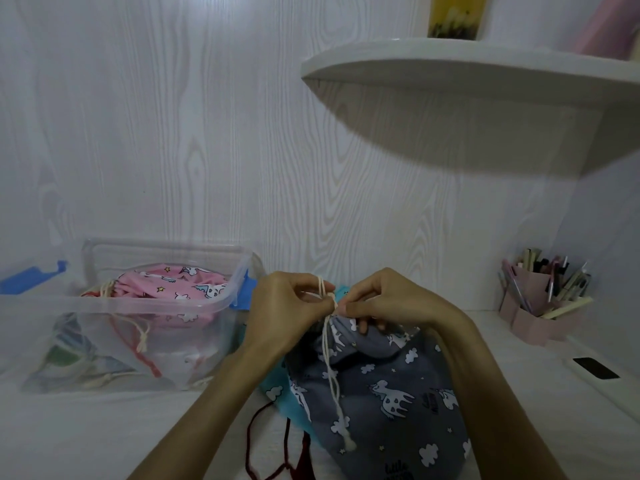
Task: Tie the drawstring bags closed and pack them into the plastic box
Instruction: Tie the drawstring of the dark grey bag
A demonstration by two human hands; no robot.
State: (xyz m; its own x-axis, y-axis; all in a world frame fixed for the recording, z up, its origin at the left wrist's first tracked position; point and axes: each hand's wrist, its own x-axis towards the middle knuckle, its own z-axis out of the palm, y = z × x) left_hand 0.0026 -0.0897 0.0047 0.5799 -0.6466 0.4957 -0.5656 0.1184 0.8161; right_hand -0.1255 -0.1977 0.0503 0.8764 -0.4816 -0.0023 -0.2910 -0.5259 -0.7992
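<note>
**Trainee:** Which step am I on?

**Instructor:** Tying. Take the grey drawstring bag (381,393) as your reference. It lies on the white desk (86,438) directly below your hands, its gathered mouth pointing away from you. Your left hand (284,310) sits just left of that mouth, fingers curled, pinching the cream drawstring (330,368), which loops over the forefinger. Your right hand (384,303) sits just right of the mouth, fingers curled narrow; thumb and forefinger nip the cord where it leaves the fabric channel. The free tails hang down over the front of the bag toward you, ending in a knotted tip.

**Trainee:** Is the knot finished?

**Instructor:** That cannot be read from here; the crossing is hidden between your fingertips. Judge it as in progress, since both hands are on the cord.

**Trainee:** What does the next move call for?

**Instructor:** Probably drawing the loop through and pulling both sides apart evenly, while keeping the mouth bunched so it does not reopen. Then carry the bag to the plastic box (221,299), which stands left of the grey bag, just beside it, lid off. A pink bag (173,285) already lies on top inside it, with others beneath.

**Trainee:** Anything else waiting?

**Instructor:** A teal bag (277,396) shows under the grey bag's left edge, with a dark red cord (252,441) trailing on the desk below it. It appears to be next.
</note>
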